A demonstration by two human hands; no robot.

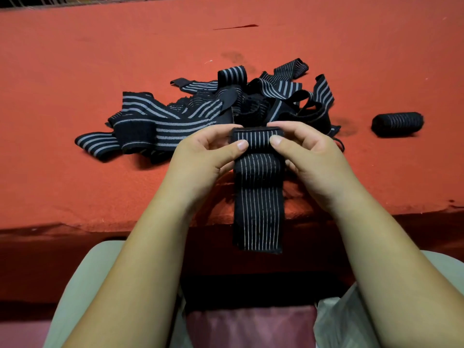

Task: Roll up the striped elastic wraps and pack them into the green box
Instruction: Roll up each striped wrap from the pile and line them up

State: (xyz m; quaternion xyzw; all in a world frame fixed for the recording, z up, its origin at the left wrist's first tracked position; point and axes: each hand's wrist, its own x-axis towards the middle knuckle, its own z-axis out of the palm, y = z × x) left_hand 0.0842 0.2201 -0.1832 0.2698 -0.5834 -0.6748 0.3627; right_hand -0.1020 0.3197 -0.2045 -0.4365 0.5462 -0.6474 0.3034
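Observation:
A black elastic wrap with thin pale stripes is partly rolled at its top end, and its loose tail hangs down over the table's front edge. My left hand pinches the left end of the small roll between thumb and fingers. My right hand pinches the right end the same way. Just behind the hands lies a tangled pile of unrolled striped wraps. One finished rolled wrap lies on its side at the right. No green box is in view.
The work surface is a red cloth-covered table whose front edge runs just below my wrists. My lap, in pale trousers, shows at the bottom. A dark mark lies on the cloth far back.

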